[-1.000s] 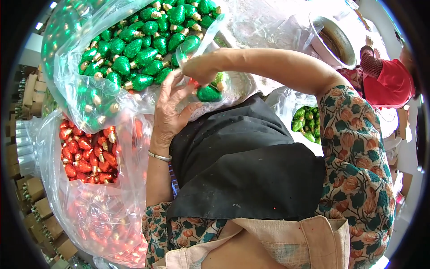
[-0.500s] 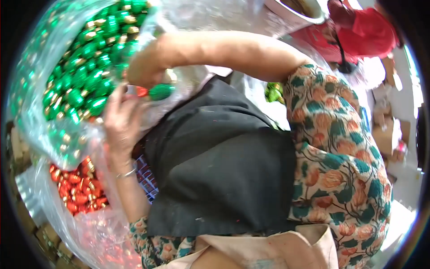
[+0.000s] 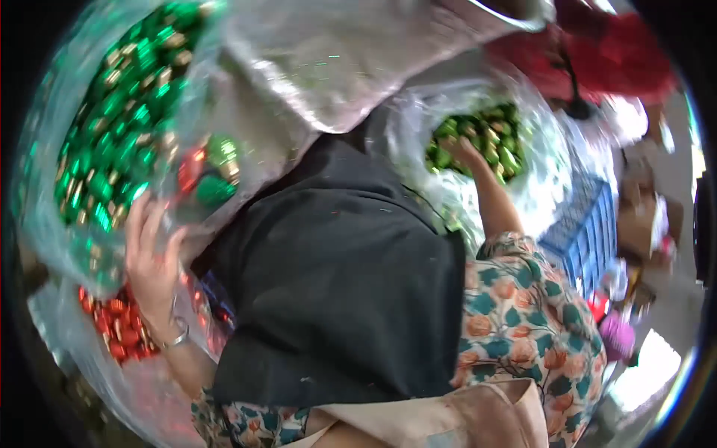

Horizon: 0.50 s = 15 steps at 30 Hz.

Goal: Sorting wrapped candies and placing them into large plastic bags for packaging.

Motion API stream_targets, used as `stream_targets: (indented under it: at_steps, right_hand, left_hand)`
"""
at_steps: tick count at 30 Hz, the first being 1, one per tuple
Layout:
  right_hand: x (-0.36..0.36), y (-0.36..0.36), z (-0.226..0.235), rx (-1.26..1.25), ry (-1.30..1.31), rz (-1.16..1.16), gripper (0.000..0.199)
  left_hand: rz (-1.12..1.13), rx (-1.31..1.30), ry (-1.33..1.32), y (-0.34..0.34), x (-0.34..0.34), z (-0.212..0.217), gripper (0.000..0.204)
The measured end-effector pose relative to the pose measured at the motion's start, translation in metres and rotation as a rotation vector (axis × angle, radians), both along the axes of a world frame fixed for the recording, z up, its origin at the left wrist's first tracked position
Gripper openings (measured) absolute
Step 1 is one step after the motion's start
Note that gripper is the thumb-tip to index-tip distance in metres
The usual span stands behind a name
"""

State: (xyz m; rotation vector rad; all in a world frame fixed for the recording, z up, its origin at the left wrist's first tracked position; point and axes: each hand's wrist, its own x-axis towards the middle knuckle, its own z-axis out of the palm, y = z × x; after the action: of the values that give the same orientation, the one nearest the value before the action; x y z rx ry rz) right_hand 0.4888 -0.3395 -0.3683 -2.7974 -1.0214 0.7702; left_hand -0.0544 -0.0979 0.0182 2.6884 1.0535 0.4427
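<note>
My left hand (image 3: 153, 250), a band at its wrist, is open with fingers spread at the lower edge of a clear bag of shiny green bulb-shaped ornaments (image 3: 123, 142) with gold caps. Beside it on the table lie a red ornament (image 3: 192, 170), a light green one (image 3: 222, 153) and a dark green one (image 3: 215, 191), close together. Over on the right, my right hand (image 3: 461, 149) reaches into a clear bag of light green ornaments (image 3: 508, 145). Its fingers are blurred among them, so whether they grip one does not show.
Red ornaments (image 3: 123, 328) fill another clear bag at the lower left. A blue plastic crate (image 3: 582, 231) stands right of the light green bag. The table (image 3: 328, 67) has a plastic-covered edge. Another person in red (image 3: 612, 56) is at the far right.
My right arm has swung from the table at the left to the light green ornaments at the right. A light green ornament now shows beside the red and dark green ones.
</note>
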Motion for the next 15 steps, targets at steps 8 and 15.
stream_targets:
  at_steps: [8, 15]
  right_hand:
    - [-0.015, 0.009, 0.055, 0.347, 0.723, -0.269, 0.032]
    - [-0.118, 0.165, 0.273, 0.809, 1.240, 0.034, 0.057]
  left_hand:
    - [0.748, 0.157, -0.257, -0.022, -0.173, 0.042, 0.029]
    - [1.077, -0.101, 0.332, -0.068, -0.318, -0.117, 0.044]
